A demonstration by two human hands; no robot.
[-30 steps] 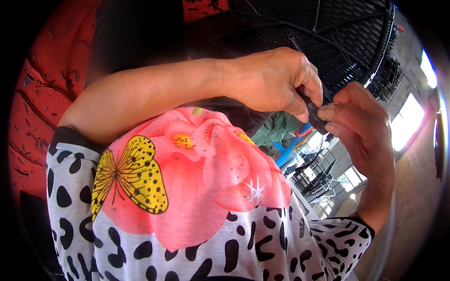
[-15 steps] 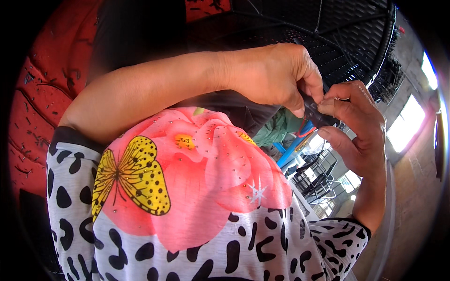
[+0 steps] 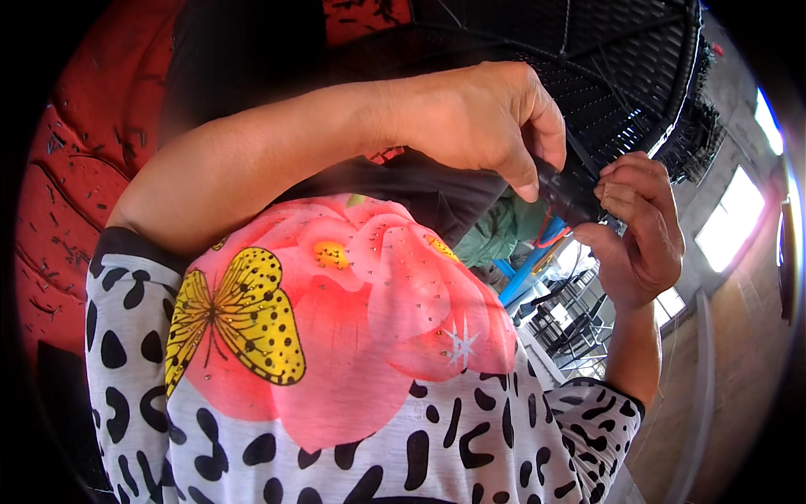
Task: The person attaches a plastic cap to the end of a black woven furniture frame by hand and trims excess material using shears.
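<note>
Between my hands is a dark black piece, short and thick, at the near edge of a black woven wicker frame. I cannot make out its exact kind. My left hand reaches over from the left, with thumb and fingers closed on the upper left end of the piece. My right hand is bent around its other end, thumb below and curled fingers above, gripping it. The fingertips partly hide where the piece meets the wicker.
Red sheeting strewn with small dark scraps lies at the left. Green cloth and a blue bar show below the hands. Black metal frames stand farther off, beside a grey floor. Loose strand ends bristle from the wicker rim.
My left hand has moved slightly up and left. My right hand has shifted down and away from it, so the gap between them is wider and more of the black piece shows.
</note>
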